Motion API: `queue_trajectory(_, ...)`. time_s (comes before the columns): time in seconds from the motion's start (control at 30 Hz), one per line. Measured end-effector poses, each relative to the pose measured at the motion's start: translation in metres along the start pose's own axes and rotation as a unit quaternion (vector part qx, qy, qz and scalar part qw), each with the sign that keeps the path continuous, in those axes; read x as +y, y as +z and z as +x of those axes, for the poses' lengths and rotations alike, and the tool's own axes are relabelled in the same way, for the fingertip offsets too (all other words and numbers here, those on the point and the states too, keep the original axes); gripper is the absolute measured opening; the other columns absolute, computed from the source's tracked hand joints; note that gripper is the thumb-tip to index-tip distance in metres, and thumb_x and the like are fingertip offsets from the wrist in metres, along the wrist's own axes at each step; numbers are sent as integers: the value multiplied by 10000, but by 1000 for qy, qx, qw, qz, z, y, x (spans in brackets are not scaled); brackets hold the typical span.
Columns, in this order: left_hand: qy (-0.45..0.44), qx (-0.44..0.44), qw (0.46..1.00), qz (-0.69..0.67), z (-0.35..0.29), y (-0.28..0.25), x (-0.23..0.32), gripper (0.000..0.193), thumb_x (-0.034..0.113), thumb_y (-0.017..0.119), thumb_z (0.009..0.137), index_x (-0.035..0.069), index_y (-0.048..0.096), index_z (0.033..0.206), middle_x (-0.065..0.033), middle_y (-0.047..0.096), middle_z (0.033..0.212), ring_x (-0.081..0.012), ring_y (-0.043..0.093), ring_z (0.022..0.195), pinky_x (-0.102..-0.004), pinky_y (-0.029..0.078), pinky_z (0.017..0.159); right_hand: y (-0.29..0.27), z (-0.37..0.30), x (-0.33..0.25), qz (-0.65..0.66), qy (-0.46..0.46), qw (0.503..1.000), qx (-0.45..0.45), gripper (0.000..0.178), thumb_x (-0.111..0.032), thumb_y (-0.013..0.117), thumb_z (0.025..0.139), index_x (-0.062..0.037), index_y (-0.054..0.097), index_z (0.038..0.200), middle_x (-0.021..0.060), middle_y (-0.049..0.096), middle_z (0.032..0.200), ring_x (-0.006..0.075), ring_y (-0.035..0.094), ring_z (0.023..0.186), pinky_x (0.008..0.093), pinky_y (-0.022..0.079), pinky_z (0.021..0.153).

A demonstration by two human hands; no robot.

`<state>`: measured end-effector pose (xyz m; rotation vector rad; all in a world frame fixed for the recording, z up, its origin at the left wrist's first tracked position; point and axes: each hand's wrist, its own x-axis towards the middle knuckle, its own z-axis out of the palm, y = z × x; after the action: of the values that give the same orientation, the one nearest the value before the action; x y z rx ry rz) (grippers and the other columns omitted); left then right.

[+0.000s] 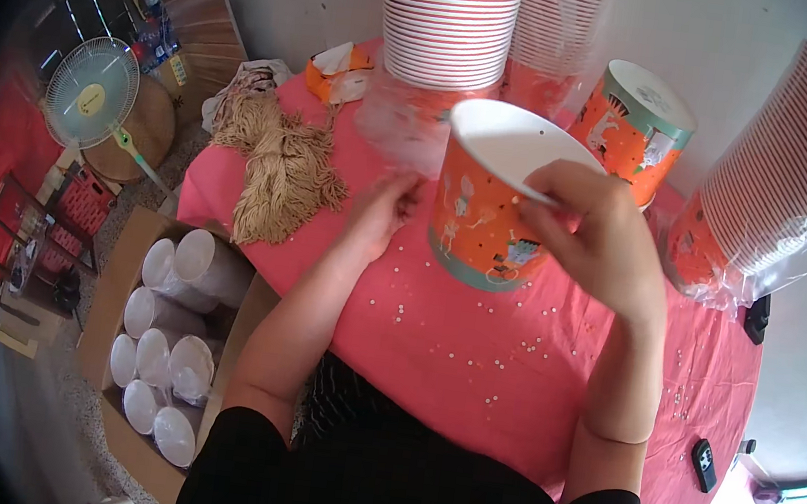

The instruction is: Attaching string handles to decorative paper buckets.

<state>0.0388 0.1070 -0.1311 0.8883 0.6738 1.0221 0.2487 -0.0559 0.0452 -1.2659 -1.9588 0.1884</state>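
My right hand [592, 237] grips the rim of a paper bucket [488, 217], orange with a green band at its base and a white inside. The bucket is tilted slightly above the pink cloth, its mouth facing up. Left of it, my left hand [388, 212] is half curled near the cloth, its fingers loosely apart and nothing visible in them. Behind the held bucket, another orange bucket [630, 129] stands upside down, green base up. Small white dots [500, 365] are scattered over the cloth in front.
Tall stacks of nested buckets [448, 26] stand at the back, and a plastic-wrapped stack [784, 188] leans at right. A tan string mop head [287, 172] lies at left. Below left, a cardboard box [118, 398] holds wrapped white cups. A black remote [703, 465] lies near the right edge.
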Motion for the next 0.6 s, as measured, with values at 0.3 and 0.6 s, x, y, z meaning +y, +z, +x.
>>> queue_trajectory(0.3, 272, 68, 819, 501, -21, -19, 58, 154, 123, 675, 868, 40, 674, 997, -61, 669, 871, -168, 625, 763, -293, 494, 689, 38, -7, -6, -90, -52, 989, -104, 98, -78, 657, 766, -11, 587, 775, 164, 607, 692, 368, 610, 679, 444, 466, 614)
queue_trajectory(0.6, 317, 79, 502, 801, -13, -70, 91, 161, 152, 685, 786, 57, 686, 915, -89, 664, 997, -309, 598, 966, -456, 454, 888, 40, -7, -8, -149, -26, 973, -173, 137, -147, 632, 805, -18, 594, 831, 187, 645, 726, 378, 650, 739, 480, 514, 684)
